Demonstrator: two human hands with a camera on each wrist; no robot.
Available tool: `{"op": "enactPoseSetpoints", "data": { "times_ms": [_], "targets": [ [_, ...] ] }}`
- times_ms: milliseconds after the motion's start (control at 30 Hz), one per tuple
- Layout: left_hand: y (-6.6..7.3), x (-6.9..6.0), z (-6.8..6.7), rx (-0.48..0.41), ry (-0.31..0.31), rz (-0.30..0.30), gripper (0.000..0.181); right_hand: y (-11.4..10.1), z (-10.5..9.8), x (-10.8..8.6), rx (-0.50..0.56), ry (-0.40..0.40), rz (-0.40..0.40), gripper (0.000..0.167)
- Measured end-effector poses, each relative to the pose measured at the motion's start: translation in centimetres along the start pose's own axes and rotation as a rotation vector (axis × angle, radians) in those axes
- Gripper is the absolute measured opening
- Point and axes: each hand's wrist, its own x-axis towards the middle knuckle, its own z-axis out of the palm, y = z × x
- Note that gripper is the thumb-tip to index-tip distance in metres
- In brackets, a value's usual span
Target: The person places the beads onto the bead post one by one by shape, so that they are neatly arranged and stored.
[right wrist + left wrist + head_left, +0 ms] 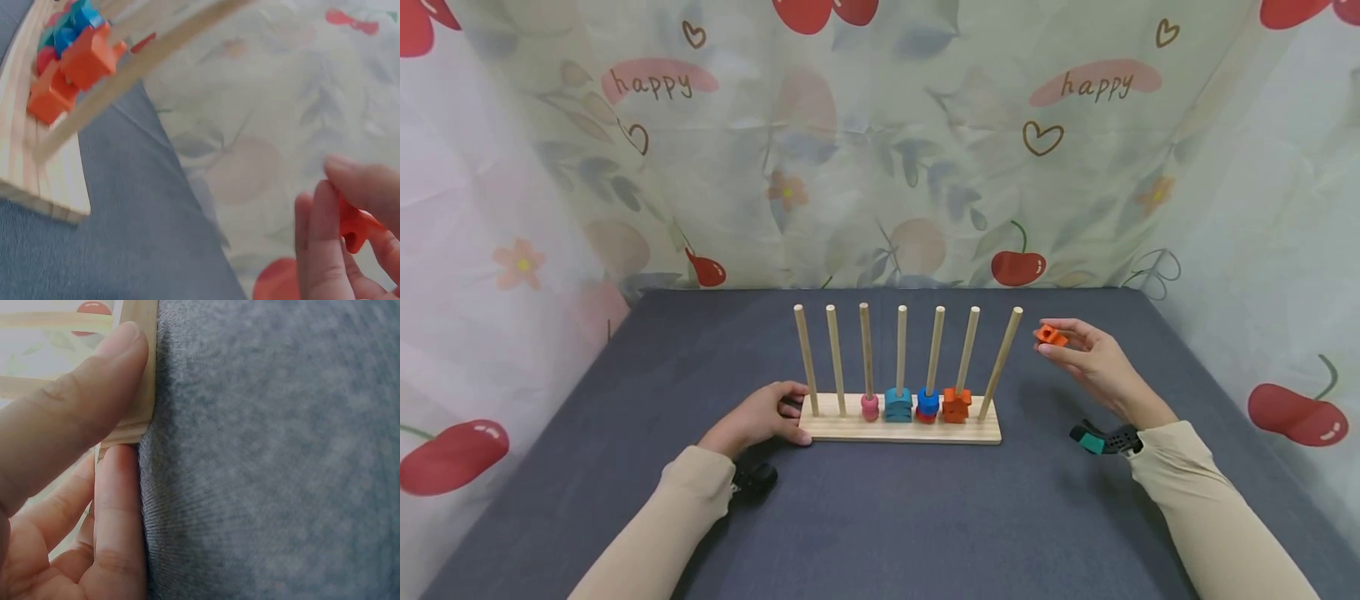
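A wooden peg board [902, 432] with several upright pegs stands on the dark cloth. Its left end is held by my left hand [766, 417]; the left wrist view shows the thumb [94, 387] across the board's front edge and fingers against its end. To the right of the rightmost peg [1002, 362], my right hand [1101, 367] pinches an orange block [1057, 337] with a hole through it, raised above the table. In the right wrist view fingers partly cover that block [359, 226]. Orange blocks [957, 407] are stacked on the neighbouring peg.
Other pegs carry blue and red beads [928, 405], teal blocks [898, 407] and pink beads [869, 407]. The two leftmost pegs and the rightmost are bare. A patterned curtain [865, 167] hangs behind the table [895, 525] and along its sides.
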Motion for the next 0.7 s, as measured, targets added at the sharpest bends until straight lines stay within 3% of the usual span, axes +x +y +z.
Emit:
{"op": "enactPoseSetpoints", "data": {
  "times_ms": [167,433,700],
  "targets": [
    [0.0,0.0,-0.1,-0.002,-0.005,0.003,0.079,-1.9,1.5,0.1,0.150,0.017,-0.083,0.034],
    [0.1,-0.1,-0.1,-0.004,-0.005,0.013,0.078,-5.1,3.8,-0.4,0.184,0.044,-0.177,0.034],
    [0.2,-0.2,-0.1,-0.009,-0.017,0.016,0.080,-7.5,5.7,-1.3,0.253,0.028,-0.353,0.034]
  ]
}}
